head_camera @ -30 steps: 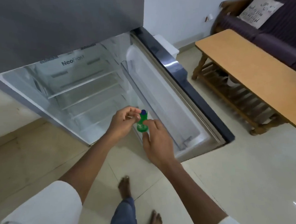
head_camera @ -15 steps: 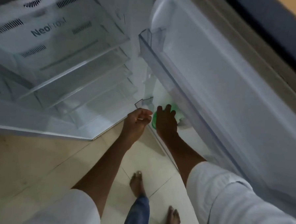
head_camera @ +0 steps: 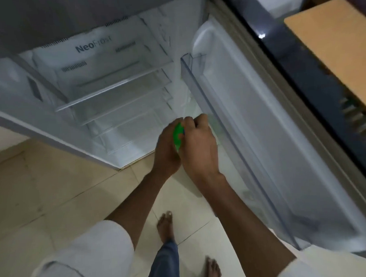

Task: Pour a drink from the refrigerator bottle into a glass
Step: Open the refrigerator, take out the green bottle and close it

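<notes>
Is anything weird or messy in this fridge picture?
Nothing is spilled or broken. The only odd thing: the fridge shelves look bare, and the green bottle is squeezed between both hands, not standing in the door rack.

Pale tiled floor [head_camera: 53, 198] bears the open refrigerator [head_camera: 103, 83] and two bare feet [head_camera: 166, 224].

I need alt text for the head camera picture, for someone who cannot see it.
Two bare hands, left hand and right hand, close around a green bottle in front of an open refrigerator with bare glass shelves. The refrigerator door stands open on the right, above a tiled floor.
</notes>
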